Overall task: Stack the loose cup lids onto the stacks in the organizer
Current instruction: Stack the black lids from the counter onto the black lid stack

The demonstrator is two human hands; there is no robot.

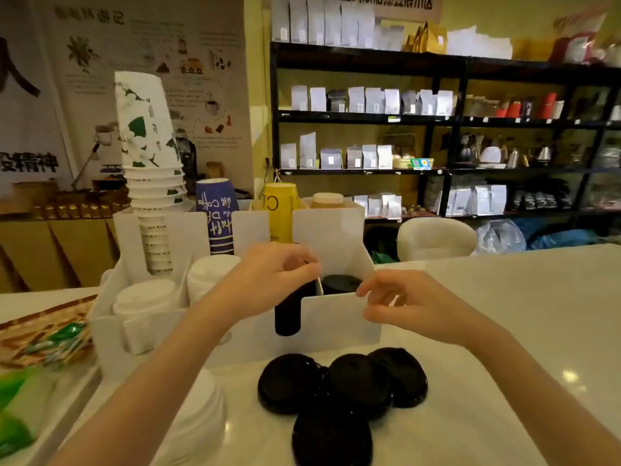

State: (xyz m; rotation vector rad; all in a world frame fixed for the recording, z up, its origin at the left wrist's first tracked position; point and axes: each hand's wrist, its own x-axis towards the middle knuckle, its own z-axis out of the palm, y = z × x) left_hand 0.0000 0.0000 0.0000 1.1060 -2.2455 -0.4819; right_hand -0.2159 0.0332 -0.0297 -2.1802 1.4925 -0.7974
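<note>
Several loose black cup lids (pixel 359 385) lie overlapping on the white counter in front of the white organizer (pixel 336 324). Its right front compartment holds a stack of black lids (pixel 339 284), and a second black stack (pixel 287 311) shows through a slot to its left. My left hand (pixel 279 274) hovers over the stack's left side with curled fingers, and whether it grips anything is hidden. My right hand (pixel 396 297) pinches at the right rim of the top black lid. White lid stacks (pixel 144 304) fill the left compartments.
A loose stack of white lids (pixel 198 415) sits on the counter at front left. Tall paper cups (pixel 151 146), a blue cup (pixel 215 213) and a yellow cup (pixel 280 210) stand in the organizer's back row. A tray of green packets (pixel 50 334) lies left. Shelves stand behind.
</note>
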